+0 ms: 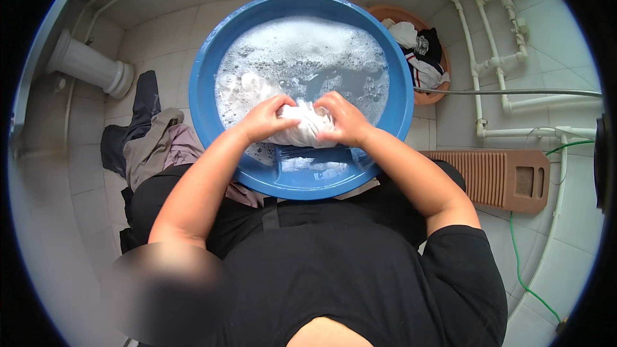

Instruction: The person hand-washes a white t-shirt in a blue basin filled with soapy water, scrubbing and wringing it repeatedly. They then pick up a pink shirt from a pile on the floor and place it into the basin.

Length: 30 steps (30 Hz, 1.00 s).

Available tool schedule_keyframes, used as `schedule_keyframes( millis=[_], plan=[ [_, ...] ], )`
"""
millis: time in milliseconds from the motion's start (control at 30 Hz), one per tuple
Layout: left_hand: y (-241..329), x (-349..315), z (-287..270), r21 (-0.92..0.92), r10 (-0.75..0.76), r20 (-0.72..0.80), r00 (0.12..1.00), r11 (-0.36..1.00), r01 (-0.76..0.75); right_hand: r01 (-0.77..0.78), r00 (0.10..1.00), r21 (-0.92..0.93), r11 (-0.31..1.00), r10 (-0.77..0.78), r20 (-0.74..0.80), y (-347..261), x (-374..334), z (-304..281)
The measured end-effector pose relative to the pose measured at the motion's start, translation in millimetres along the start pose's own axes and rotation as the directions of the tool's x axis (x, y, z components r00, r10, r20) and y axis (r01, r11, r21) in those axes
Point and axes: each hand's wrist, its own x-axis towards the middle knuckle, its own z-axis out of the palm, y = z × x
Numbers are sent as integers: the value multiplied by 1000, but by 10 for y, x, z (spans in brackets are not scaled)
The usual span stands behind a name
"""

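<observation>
A large blue basin of foamy, soapy water stands in front of me. Over its near side, my left hand and my right hand grip a bunched wet white cloth between them, fingers curled in from both ends. The left end of the cloth trails into the suds. Just below the cloth, a ridged blue slope is part of the basin's near wall. What kind of garment the cloth is, I cannot tell.
Dark, beige and pink clothes lie on the tiles at left, near a white pedestal. An orange-brown tub of clothes is at back right. A brown washboard lies at right, beside white pipes and a green hose.
</observation>
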Motion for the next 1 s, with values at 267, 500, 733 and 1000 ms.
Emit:
schedule_keyframes(
  millis=[267, 500, 733, 1000],
  plan=[
    [48, -2, -611, 151, -279, -233, 931, 936, 318, -551, 820, -100, 829, 516, -247, 7, 261, -719],
    [-258, 328, -275, 421, -49, -523, 851, 853, 308, -390, 849, -96, 916, 317, -423, 439, 517, -435],
    [-163, 322, 117, 631, -258, -175, 950, 712, 309, -396, 876, -375, 838, 467, 121, 515, 725, 130],
    [-486, 476, -474, 271, -484, 82, 871, 852, 447, -593, 716, -251, 765, 644, 272, 1146, 827, 50]
  ],
)
